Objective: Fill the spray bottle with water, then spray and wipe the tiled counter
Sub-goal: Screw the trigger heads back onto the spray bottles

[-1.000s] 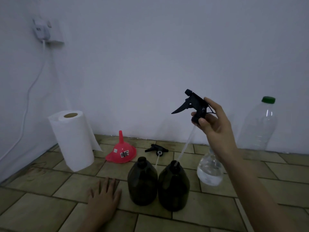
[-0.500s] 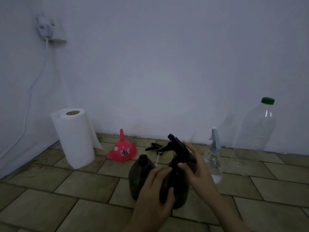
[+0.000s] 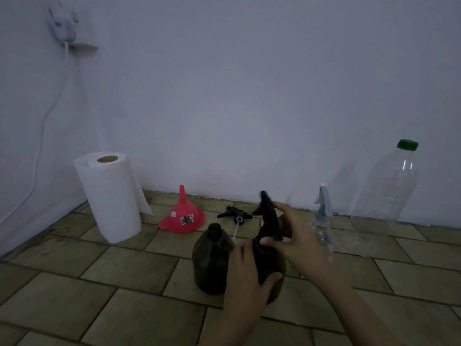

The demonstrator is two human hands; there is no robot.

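Two dark spray bottles stand side by side on the tiled counter (image 3: 104, 270). The left dark bottle (image 3: 210, 263) is uncapped. My left hand (image 3: 245, 273) wraps around the body of the right dark bottle (image 3: 273, 265). My right hand (image 3: 291, 236) grips the black trigger head (image 3: 269, 216) that sits on this bottle's neck. A second black trigger head (image 3: 234, 216) with its white tube lies on the tiles behind. A red funnel (image 3: 182, 218) rests upside down near the wall. A paper towel roll (image 3: 112, 196) stands at the left.
A small clear spray bottle (image 3: 323, 226) holding some water stands right of my hands. A large clear plastic bottle (image 3: 389, 181) with a green cap stands by the wall at far right. A wall socket (image 3: 63, 28) with a white cable hangs at upper left.
My right hand brought the trigger head down from high in the air onto the right bottle's neck. My left hand left the tiles and took hold of that bottle.
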